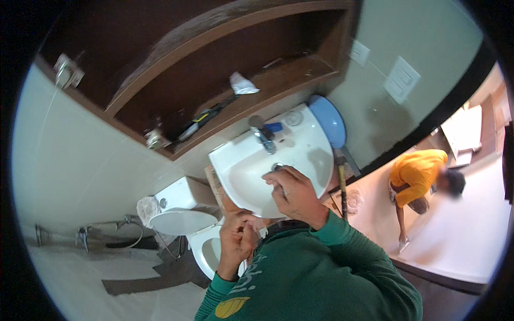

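Note:
Over the white washbasin (243, 179), my right hand (293, 193) has its fingers curled together close to the drain. Anything inside those fingers is too small or hidden to name. My left hand (237, 238) is beside the basin's front edge, lower and further left, with its fingers bent in and pressed together. What it may hold cannot be made out. A chrome tap (262, 135) stands at the back of the basin, with a small blue object (274, 127) beside it.
A brown wall shelf (284, 75) above the basin bears a black-and-yellow tool (202, 116) and a crumpled white packet (243, 84). A blue basin (328, 122) leans at right. The toilet (199, 249) stands at left. Beyond the doorway, a person in orange (417, 171) crouches.

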The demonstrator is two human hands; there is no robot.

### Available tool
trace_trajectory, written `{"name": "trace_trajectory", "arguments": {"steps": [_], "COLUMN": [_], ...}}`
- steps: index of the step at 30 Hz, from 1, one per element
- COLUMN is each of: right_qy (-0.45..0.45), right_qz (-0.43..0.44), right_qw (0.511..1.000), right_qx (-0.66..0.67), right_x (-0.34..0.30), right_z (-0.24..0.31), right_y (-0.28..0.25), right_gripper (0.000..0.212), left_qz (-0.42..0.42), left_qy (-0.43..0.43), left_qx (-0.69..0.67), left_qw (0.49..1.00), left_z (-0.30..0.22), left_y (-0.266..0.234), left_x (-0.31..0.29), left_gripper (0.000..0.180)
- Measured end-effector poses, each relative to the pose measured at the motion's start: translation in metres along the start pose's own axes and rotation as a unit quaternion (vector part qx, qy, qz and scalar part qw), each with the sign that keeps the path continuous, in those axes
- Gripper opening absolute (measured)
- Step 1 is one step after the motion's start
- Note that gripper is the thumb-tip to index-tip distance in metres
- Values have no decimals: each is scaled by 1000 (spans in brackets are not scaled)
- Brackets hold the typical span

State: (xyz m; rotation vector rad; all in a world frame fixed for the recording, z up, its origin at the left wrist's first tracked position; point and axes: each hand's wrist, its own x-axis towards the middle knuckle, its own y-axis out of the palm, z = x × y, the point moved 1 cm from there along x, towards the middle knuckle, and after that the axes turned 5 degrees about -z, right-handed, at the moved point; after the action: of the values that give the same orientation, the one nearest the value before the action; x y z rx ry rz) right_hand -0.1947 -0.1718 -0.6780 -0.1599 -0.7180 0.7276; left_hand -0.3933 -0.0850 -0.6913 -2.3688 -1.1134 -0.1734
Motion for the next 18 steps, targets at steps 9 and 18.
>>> {"name": "trace_trajectory", "arguments": {"steps": [9,18], "right_qy": [-6,99], "right_qz": [-31,-96], "right_qw": [999,988], "right_qx": [-38,-70], "right_x": [16,-33], "right_z": [25,11], "right_y": [-3,-29], "right_gripper": [24,22], "left_qz": [-3,134], "left_qy": [236,76], "left_qx": [241,620], "left_qw": [941,769], "left_z": [-54,-68], "left_y": [-30,-36], "left_x": [116,247], "left_gripper": [33,37]}}
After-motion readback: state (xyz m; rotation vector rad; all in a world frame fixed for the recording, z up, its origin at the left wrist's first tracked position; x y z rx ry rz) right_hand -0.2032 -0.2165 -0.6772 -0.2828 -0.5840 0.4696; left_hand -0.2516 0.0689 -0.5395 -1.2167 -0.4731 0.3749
